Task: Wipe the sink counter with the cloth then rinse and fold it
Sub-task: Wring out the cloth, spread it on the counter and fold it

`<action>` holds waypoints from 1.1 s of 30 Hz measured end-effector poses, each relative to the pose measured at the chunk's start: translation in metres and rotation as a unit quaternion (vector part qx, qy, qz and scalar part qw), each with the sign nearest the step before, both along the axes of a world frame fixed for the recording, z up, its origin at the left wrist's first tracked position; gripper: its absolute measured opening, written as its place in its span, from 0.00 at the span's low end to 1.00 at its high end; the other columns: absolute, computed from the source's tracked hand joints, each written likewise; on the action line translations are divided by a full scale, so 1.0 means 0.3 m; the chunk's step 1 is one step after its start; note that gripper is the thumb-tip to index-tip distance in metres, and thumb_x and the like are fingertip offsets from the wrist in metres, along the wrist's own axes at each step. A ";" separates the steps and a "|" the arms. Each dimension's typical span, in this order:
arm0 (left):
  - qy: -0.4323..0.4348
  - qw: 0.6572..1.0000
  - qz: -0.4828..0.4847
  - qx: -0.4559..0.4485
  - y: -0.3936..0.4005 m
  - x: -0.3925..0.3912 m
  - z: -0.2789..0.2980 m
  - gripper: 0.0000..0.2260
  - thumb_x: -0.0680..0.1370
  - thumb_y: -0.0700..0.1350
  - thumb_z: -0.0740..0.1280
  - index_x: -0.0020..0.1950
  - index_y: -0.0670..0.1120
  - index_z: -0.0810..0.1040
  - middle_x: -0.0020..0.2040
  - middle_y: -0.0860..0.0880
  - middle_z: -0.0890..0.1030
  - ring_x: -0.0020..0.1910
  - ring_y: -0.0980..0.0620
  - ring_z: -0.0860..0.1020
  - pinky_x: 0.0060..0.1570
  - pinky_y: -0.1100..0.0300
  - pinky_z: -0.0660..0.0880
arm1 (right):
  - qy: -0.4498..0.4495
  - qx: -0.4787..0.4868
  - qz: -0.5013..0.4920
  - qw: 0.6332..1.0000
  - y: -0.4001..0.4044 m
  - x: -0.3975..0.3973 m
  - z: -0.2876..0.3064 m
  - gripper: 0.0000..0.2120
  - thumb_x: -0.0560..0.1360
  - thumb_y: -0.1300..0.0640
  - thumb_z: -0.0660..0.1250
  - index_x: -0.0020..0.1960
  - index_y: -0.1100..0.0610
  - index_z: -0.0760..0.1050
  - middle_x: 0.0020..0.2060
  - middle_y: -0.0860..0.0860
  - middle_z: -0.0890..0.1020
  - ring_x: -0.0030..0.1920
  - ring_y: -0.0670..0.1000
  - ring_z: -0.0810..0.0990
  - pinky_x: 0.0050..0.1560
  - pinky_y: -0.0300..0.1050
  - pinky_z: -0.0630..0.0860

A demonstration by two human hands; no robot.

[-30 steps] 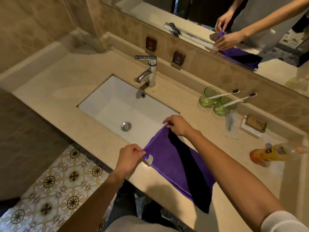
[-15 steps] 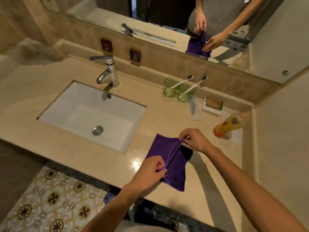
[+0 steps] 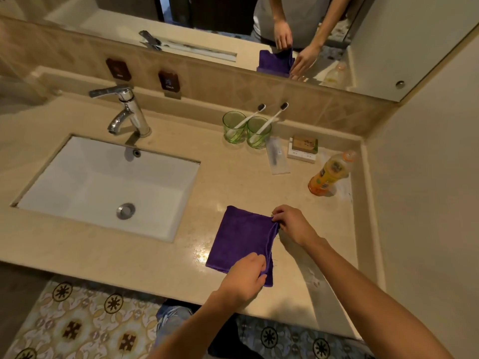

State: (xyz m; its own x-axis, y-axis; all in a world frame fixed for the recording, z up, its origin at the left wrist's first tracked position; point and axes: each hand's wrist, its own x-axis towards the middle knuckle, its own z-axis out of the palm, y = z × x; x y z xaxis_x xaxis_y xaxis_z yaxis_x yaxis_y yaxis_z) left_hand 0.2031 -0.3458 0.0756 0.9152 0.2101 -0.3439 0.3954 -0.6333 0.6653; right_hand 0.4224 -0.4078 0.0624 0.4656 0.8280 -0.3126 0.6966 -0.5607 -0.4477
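the purple cloth (image 3: 241, 242) lies folded flat on the beige sink counter (image 3: 233, 177), to the right of the white sink (image 3: 103, 182) and near the counter's front edge. the left hand (image 3: 246, 278) rests on the cloth's near right corner with its fingers curled round the edge, gripping it. the right hand (image 3: 293, 224) is at the cloth's far right corner, fingers bent and pinching the fabric where the folded edge bunches up slightly. a chrome faucet (image 3: 127, 110) stands behind the sink. farther back on the counter stand two green glasses (image 3: 246, 130) side by side, each with a toothbrush in it, then a wrapped packet (image 3: 277, 156) and a small box (image 3: 303, 147) to their right. an orange bottle (image 3: 329, 174) stands near the right wall. the mirror (image 3: 207, 27) above reflects both hands and the cloth.
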 end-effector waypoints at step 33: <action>-0.023 0.955 0.034 0.295 0.240 0.044 -0.284 0.25 0.85 0.55 0.50 0.82 0.52 0.58 0.82 0.49 0.60 0.82 0.48 0.54 0.77 0.34 0.48 | -0.172 0.021 -0.194 0.966 -0.010 -0.439 -0.214 0.25 0.84 0.46 0.55 0.80 0.49 0.62 0.80 0.53 0.61 0.80 0.56 0.58 0.77 0.67 0.54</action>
